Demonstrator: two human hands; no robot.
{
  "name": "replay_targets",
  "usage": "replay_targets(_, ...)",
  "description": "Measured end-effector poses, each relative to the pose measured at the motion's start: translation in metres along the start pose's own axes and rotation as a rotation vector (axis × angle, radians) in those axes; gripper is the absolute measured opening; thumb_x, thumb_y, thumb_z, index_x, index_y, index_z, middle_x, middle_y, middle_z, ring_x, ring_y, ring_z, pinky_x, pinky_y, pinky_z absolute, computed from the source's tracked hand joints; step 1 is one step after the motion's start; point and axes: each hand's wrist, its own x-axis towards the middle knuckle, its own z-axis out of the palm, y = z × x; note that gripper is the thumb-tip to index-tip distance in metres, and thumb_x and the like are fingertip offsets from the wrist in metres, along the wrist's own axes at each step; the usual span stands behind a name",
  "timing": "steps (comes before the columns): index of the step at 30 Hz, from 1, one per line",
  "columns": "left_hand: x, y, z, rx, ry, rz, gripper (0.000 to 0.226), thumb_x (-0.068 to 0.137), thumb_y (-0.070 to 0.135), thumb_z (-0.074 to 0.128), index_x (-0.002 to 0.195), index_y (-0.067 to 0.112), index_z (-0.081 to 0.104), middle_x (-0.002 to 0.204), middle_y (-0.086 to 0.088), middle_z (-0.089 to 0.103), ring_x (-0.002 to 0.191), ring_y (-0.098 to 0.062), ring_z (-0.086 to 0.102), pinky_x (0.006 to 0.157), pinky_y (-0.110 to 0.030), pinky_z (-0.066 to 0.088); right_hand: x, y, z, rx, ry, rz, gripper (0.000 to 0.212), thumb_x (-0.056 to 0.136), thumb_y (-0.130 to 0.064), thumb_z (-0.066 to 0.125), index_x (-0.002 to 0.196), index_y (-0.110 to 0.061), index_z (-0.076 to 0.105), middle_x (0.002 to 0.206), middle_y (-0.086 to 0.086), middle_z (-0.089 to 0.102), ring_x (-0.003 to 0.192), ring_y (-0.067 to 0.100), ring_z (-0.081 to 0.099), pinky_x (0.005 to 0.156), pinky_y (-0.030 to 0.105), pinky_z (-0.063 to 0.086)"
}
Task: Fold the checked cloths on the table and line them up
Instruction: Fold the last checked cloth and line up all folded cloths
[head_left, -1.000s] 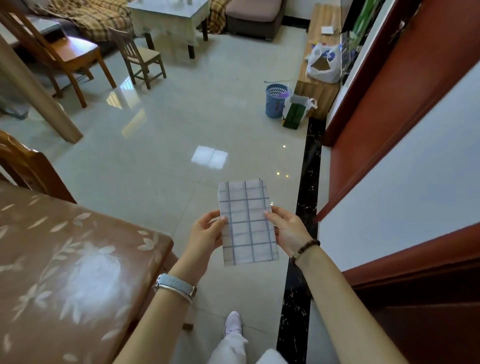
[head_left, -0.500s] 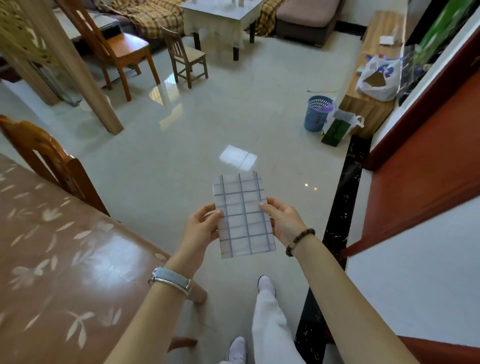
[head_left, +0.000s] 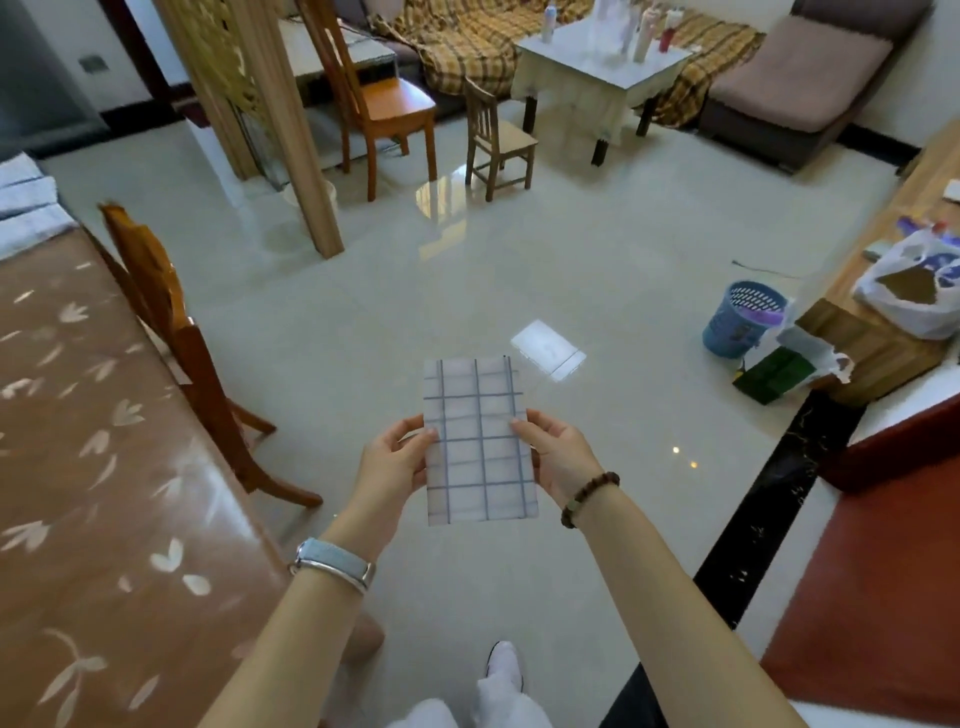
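In the head view, you hold a folded checked cloth (head_left: 478, 441) out in front of you, in the air above the floor (head_left: 467, 270) and clear of the table (head_left: 78, 467) on your left. Your left hand (head_left: 395, 462) pinches the cloth's left edge, with the thumb on the face turned to you and the fingers curled behind. Your right hand (head_left: 563, 457) pinches the right edge the same way. The cloth stands as a narrow rectangle, long side up. Pale folded fabric (head_left: 26, 208) lies at the table's far end, beyond a wooden chair (head_left: 171, 332).
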Motion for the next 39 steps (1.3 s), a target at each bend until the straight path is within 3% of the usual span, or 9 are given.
replay_targets(5,0.028,0.009,0.012,-0.053,0.063,0.019,0.012,0.096,0.005,0.056,0.106,0.011,0.06,0.093,-0.007,0.073,0.071,-0.012,0.071,0.062,-0.024,0.059,0.034,-0.031,-0.001,-0.127,-0.072,-0.011,0.012,0.09,-0.02,0.064,0.102,-0.023,0.064,0.094,0.004,0.057,0.085,0.018,0.05,0.079,0.032,0.045)
replay_targets(8,0.043,0.017,0.014,-0.067,0.087,0.026,0.014,0.096,0.005,0.056,0.11,0.009,0.059,0.096,-0.009,0.072,0.075,-0.014,0.071,0.067,-0.026,0.061,0.055,-0.042,0.002,-0.146,-0.114,-0.013,0.008,0.091,-0.019,0.063,0.098,-0.023,0.064,0.09,0.004,0.055,0.078,0.014,0.049,0.074,0.029,0.044)
replay_targets(14,0.084,0.034,0.005,-0.096,0.147,0.033,0.019,0.096,0.005,0.057,0.114,0.006,0.059,0.095,-0.009,0.073,0.074,-0.015,0.072,0.064,-0.025,0.06,0.105,-0.057,0.022,-0.16,-0.185,0.001,0.007,0.09,-0.021,0.064,0.095,-0.022,0.069,0.094,0.006,0.052,0.089,0.022,0.045,0.082,0.038,0.042)
replay_targets(19,0.127,0.055,-0.009,-0.108,0.158,0.035,0.023,0.095,0.007,0.058,0.118,0.006,0.058,0.1,-0.012,0.073,0.082,-0.019,0.071,0.066,-0.026,0.061,0.151,-0.074,0.047,-0.184,-0.194,0.023,0.029,0.09,-0.022,0.065,0.118,-0.015,0.062,0.104,0.006,0.066,0.093,0.023,0.058,0.095,0.043,0.05)
replay_targets(24,0.179,0.092,-0.028,-0.148,0.188,0.061,0.023,0.095,0.006,0.057,0.119,0.006,0.058,0.096,-0.008,0.075,0.079,-0.016,0.073,0.065,-0.026,0.06,0.201,-0.107,0.089,-0.167,-0.247,0.029,0.015,0.091,-0.016,0.063,0.106,-0.016,0.065,0.094,0.005,0.064,0.088,0.021,0.056,0.094,0.044,0.05)
replay_targets(28,0.21,0.125,-0.042,-0.167,0.216,0.077,0.021,0.095,0.007,0.059,0.116,0.008,0.059,0.098,-0.009,0.074,0.081,-0.017,0.072,0.066,-0.026,0.06,0.24,-0.13,0.124,-0.211,-0.265,0.028,0.027,0.089,-0.023,0.066,0.115,-0.014,0.064,0.1,0.008,0.065,0.092,0.024,0.055,0.099,0.051,0.047)
replay_targets(33,0.24,0.158,-0.06,-0.165,0.248,0.086,0.016,0.096,0.006,0.057,0.111,0.009,0.059,0.089,-0.004,0.075,0.076,-0.014,0.072,0.061,-0.024,0.059,0.271,-0.152,0.161,-0.201,-0.322,0.03,0.02,0.093,-0.019,0.061,0.111,-0.011,0.065,0.1,0.006,0.07,0.091,0.021,0.065,0.092,0.044,0.054)
replay_targets(36,0.253,0.171,-0.066,-0.156,0.261,0.097,0.015,0.096,0.006,0.057,0.11,0.009,0.06,0.086,-0.003,0.076,0.075,-0.014,0.073,0.061,-0.023,0.058,0.287,-0.161,0.175,-0.203,-0.353,0.027,0.022,0.093,-0.019,0.06,0.112,-0.01,0.065,0.103,0.01,0.066,0.095,0.023,0.063,0.095,0.048,0.051)
replay_targets(39,0.267,0.182,-0.07,-0.154,0.28,0.105,0.012,0.096,0.006,0.057,0.107,0.011,0.06,0.082,0.0,0.076,0.073,-0.013,0.072,0.06,-0.023,0.058,0.305,-0.171,0.187,-0.195,-0.391,0.033,0.022,0.096,-0.014,0.056,0.114,-0.005,0.063,0.1,0.008,0.07,0.09,0.02,0.067,0.082,0.037,0.057)
